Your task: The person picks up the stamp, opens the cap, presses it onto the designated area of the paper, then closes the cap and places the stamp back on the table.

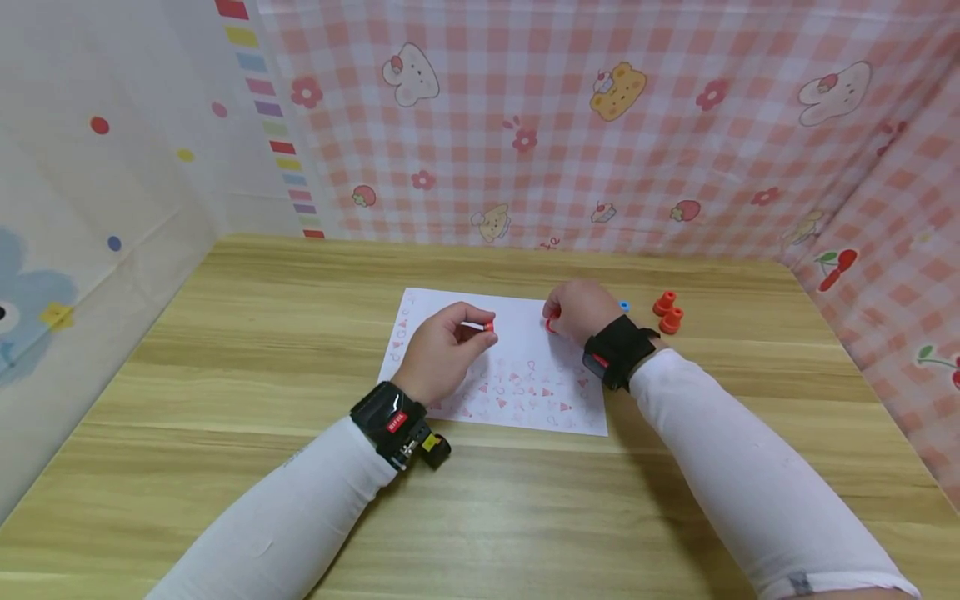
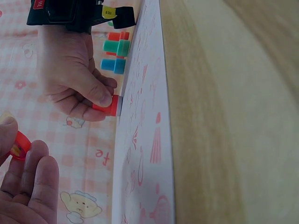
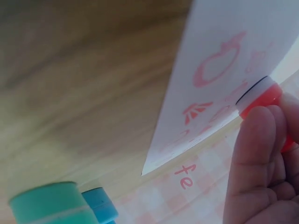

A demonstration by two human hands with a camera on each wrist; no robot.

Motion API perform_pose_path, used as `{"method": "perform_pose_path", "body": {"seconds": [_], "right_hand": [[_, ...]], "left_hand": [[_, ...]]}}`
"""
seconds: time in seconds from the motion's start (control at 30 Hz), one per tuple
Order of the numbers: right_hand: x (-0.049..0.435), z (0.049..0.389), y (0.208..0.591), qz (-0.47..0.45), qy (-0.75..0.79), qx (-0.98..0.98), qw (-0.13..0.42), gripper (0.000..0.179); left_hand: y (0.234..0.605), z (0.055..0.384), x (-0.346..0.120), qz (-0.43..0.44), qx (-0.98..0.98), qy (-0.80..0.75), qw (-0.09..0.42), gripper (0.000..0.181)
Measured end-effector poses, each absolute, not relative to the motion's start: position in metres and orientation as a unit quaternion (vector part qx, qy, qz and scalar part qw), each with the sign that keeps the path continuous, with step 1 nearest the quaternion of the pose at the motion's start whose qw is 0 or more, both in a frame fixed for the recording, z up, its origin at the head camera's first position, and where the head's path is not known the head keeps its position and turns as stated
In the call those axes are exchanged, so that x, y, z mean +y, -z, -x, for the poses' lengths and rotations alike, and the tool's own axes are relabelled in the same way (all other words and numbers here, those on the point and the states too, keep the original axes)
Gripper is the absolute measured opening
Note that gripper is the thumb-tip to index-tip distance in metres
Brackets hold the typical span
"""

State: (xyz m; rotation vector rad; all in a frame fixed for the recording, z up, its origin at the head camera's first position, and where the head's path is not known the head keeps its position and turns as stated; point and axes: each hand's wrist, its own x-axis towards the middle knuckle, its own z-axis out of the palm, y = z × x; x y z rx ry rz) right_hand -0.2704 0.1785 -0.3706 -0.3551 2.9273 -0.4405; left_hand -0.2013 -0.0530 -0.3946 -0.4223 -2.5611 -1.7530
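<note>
A white sheet of paper [image 1: 517,333] lies on the table, covered in part with small red prints. My right hand [image 1: 583,310] grips a red toy stamp [image 2: 113,105] between thumb and fingers, over the far right part of the sheet. In the right wrist view the stamp's pale lower rim [image 3: 256,93] is right at the paper. Over the middle of the sheet, my left hand [image 1: 442,350] pinches a small red cap [image 2: 19,145] between thumb and fingertips. The cap's hollow side shows in the left wrist view.
Two orange-red stamps [image 1: 669,312] stand on the wooden table [image 1: 300,350] beyond the paper's right edge. A green stamp [image 2: 112,46] and a blue stamp [image 2: 110,65] stand close by. A pink checked cloth [image 1: 465,117] hangs behind the table.
</note>
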Motion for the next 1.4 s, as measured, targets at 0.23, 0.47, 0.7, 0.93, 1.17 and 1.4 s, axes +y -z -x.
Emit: {"method": "perform_pose_path", "body": {"seconds": [0.23,0.47,0.7,0.93,1.17,1.4], "right_hand": [[0.178,0.269,0.37,0.117,0.149,0.979,0.078,0.012],[0.178,0.269,0.371,0.113,0.152,0.979,0.076,0.013],[0.178,0.27,0.369,0.117,0.153,0.977,0.086,0.014],[0.189,0.265,0.355,0.037,0.251,0.963,0.093,0.018],[0.193,0.255,0.339,0.029,0.31,0.948,0.067,0.019],[0.197,0.245,0.339,0.028,0.369,0.927,0.059,0.022]], "left_hand": [[0.393,0.201,-0.053,0.136,-0.817,0.56,0.003,0.024],[0.393,0.2,-0.053,0.134,-0.818,0.56,0.004,0.022],[0.394,0.2,-0.053,0.134,-0.812,0.567,0.005,0.021],[0.395,0.201,-0.054,0.135,-0.814,0.565,0.005,0.02],[0.394,0.201,-0.055,0.13,-0.818,0.56,0.004,0.019],[0.393,0.2,-0.053,0.129,-0.814,0.566,-0.003,0.022]]}}
